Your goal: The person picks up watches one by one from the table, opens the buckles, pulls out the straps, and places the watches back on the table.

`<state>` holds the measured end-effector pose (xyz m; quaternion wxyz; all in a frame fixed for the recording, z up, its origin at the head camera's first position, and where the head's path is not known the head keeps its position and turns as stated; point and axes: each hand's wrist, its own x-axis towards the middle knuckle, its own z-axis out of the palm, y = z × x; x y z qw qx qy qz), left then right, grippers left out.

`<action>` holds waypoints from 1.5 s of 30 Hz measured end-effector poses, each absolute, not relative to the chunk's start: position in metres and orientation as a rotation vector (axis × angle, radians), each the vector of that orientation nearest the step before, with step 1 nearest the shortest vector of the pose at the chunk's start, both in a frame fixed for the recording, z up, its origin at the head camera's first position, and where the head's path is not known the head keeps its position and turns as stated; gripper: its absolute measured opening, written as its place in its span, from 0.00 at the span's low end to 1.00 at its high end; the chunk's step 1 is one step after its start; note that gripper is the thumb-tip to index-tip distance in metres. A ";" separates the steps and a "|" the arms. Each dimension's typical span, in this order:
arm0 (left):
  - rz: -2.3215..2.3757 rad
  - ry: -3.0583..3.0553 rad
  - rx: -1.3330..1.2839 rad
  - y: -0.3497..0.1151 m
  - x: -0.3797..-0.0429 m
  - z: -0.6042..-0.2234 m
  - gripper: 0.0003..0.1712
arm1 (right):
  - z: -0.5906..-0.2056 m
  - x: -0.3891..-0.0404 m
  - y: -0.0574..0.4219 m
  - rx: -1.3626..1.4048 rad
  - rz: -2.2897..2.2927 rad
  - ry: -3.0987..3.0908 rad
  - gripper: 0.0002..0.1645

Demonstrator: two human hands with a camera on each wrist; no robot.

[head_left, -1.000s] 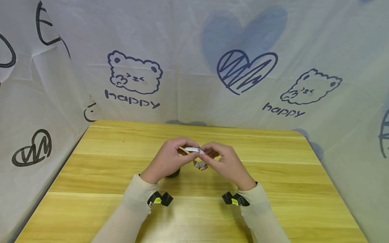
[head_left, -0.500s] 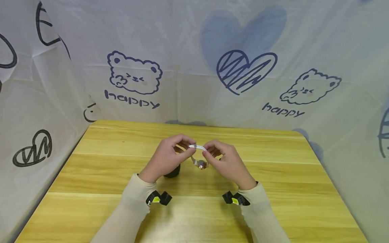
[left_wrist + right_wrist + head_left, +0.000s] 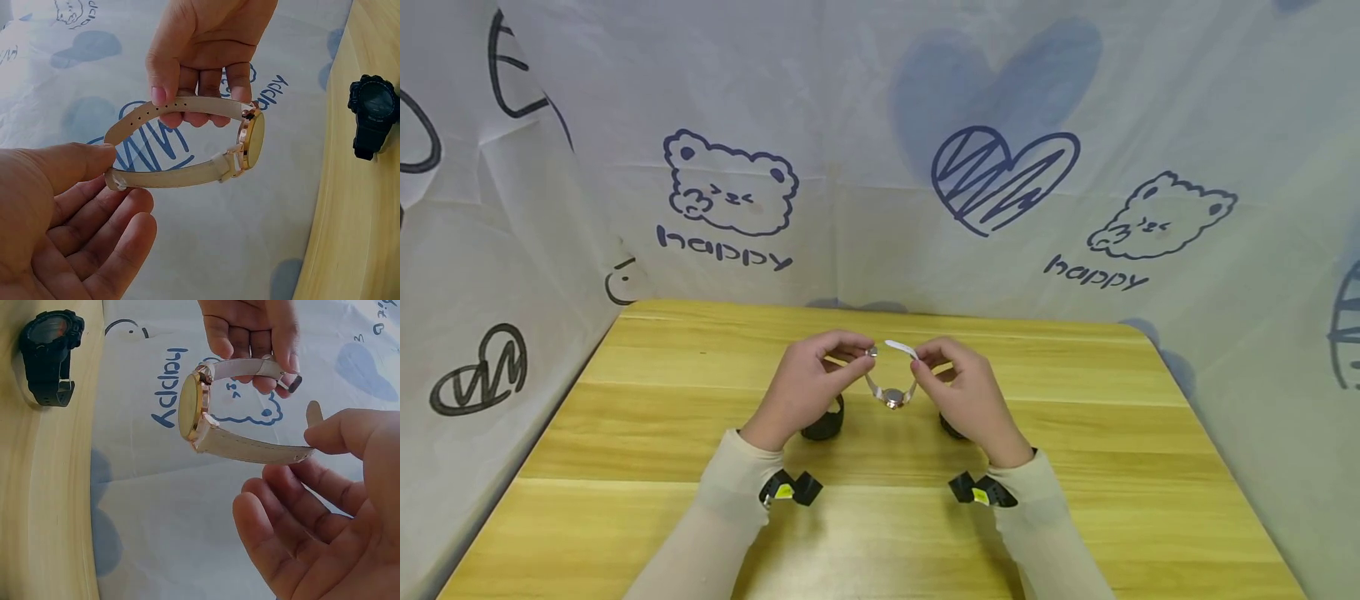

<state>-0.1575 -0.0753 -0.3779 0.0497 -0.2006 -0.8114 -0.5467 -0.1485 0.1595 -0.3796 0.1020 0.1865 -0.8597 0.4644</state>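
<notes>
A wristwatch (image 3: 892, 398) with a pale strap and a rose-gold case hangs between both hands above the table, its case lowest in the head view. My left hand (image 3: 820, 375) pinches the buckle end of the strap between thumb and fingers. With thumb and fingers, my right hand (image 3: 958, 392) pinches the other strap half (image 3: 250, 447), the one with holes, and its tip sticks out past the thumb. The metal buckle (image 3: 290, 382) shows beside the left fingertips in the right wrist view. A gap separates the two strap ends.
On the wooden table (image 3: 880, 517), a black watch (image 3: 823, 425) stands beside the left hand. Another black watch (image 3: 951, 427) is partly hidden by the right hand. A white cloth (image 3: 865, 208) with printed drawings hangs behind the table.
The strap ends, joined at the buckle a second ago, have come apart. The hands have moved slightly away from each other, and the case now shows fully between them.
</notes>
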 end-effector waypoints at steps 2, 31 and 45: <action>-1.665 -2.475 -0.600 -0.075 -0.157 -0.378 0.14 | -0.380 -0.148 0.159 0.545 1.378 -2.542 0.06; -0.670 -2.810 -0.730 -0.058 -0.178 -0.435 0.05 | -0.425 -0.163 0.161 0.503 1.144 -2.874 0.04; -0.563 -2.992 -0.657 -0.050 -0.200 -0.451 0.07 | -0.445 -0.188 0.143 0.370 0.779 -3.062 0.07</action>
